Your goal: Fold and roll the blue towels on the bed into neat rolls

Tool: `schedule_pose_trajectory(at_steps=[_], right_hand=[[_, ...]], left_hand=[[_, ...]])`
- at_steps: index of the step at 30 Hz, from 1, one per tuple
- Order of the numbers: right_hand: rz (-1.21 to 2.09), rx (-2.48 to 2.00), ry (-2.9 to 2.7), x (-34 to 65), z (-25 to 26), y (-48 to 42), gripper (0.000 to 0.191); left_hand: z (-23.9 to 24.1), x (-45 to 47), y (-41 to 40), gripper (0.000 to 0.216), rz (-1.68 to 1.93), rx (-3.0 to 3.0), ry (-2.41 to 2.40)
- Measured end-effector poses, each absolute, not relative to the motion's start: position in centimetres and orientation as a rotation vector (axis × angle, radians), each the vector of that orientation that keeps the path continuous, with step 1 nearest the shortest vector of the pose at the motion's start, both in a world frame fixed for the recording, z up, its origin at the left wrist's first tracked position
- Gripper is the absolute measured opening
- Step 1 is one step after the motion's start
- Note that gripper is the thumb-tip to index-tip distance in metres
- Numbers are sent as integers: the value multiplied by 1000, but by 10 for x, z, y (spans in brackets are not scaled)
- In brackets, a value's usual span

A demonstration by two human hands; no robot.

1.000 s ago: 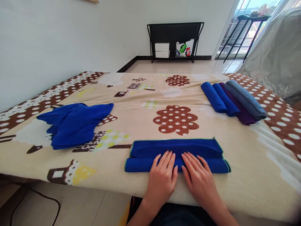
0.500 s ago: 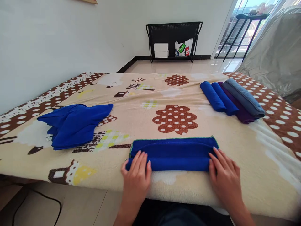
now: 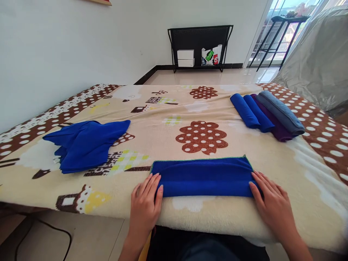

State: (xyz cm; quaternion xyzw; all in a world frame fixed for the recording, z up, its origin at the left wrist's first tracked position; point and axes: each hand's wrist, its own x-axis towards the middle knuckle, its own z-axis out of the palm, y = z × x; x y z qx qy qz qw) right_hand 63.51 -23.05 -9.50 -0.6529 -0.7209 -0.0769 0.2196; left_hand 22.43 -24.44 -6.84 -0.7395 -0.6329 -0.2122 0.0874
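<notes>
A blue towel [image 3: 202, 181] with green edge stitching lies in front of me, its near side rolled into a flat tube and its far strip still spread out. My left hand [image 3: 145, 199] rests on the left end of the roll, fingers stretched out. On the right end lies my right hand [image 3: 273, 201], also flat with its fingers extended. Neither hand grips the cloth. To the left sits a loose heap of blue cloth [image 3: 87, 145] with a small white tag.
Two blue rolls [image 3: 244, 110], a purple roll [image 3: 274, 123] and a grey-blue roll [image 3: 281, 110] lie side by side at right on the patterned blanket [image 3: 152, 137]. Beyond the bed stands a black rack [image 3: 201, 40] with white boxes [image 3: 185, 58]. A stool [image 3: 288, 21] is at the back right.
Both hands have slid outward along the roll, the left toward its left end and the right toward its right end. The roll looks flatter; the other cloths stay put.
</notes>
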Motion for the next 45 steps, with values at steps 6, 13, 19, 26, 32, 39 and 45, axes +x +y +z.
schedule_pose_trajectory(at_steps=[6,13,19,26,32,39,45], right_hand=[[-5,-1836,-1936,661,-86,-218,52],[303,-1771,-2169,673,-61,-132,44],[521,-1682,-2250,676,-68,-94,33],[563,-1728,-2142,685,-73,-99,32],[506,-1771,-2046,682,-77,-102,32],[414,-1781,-1979,675,-86,-102,29],[302,-1734,-1919,674,-81,-107,28]], left_hand=[[-53,198,-237,27,-883,-2046,-1984],[-36,176,-165,29,-899,-2545,-2158],[-47,165,-140,23,-920,-2637,-2204],[-48,165,-140,24,-995,-2610,-2288],[-50,168,-141,24,-970,-2574,-2312],[-55,163,-138,22,-1136,-2526,-2342],[-55,167,-137,25,-1288,-2250,-2326]])
